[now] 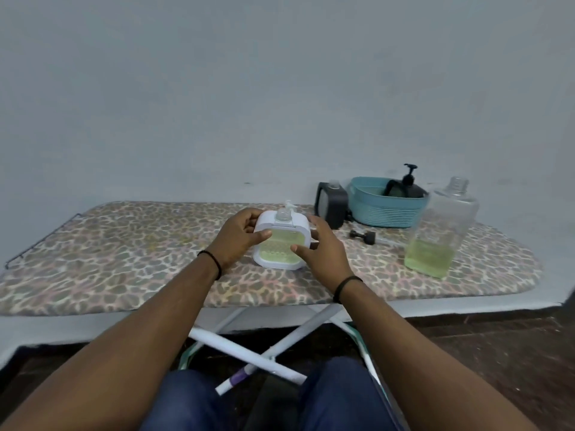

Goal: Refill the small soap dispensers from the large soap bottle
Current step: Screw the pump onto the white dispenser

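Knees in dark blue trousers (336, 396) fill the bottom edge, and above them cross the white metal legs (249, 353) of the ironing board; both forearms reach forward, each wrist wearing a thin black band. Left hand (238, 236) grips the left side of the white, rounded-square plastic soap dispenser (280, 244), thumb across its front, fingers curled behind; right hand (323, 250) holds the right side, thumb pressed on the front face; the dispenser stands mid-board on the leopard-print padded cover (124, 253), its clear window showing yellow-green soap almost to the top, its neck open, a white pump just behind it. Off to the right, well apart, stands the large clear square plastic bottle (441, 231), uncapped, with green soap only in its bottom part; beside it lies a small black pump piece (364, 236). Further back, a black rounded-square dispenser (331, 206) stands with an open clear neck, touching or just beside the teal ribbed plastic basket (385, 209); inside that basket sits a dark bottle with a black pump top (409, 178).
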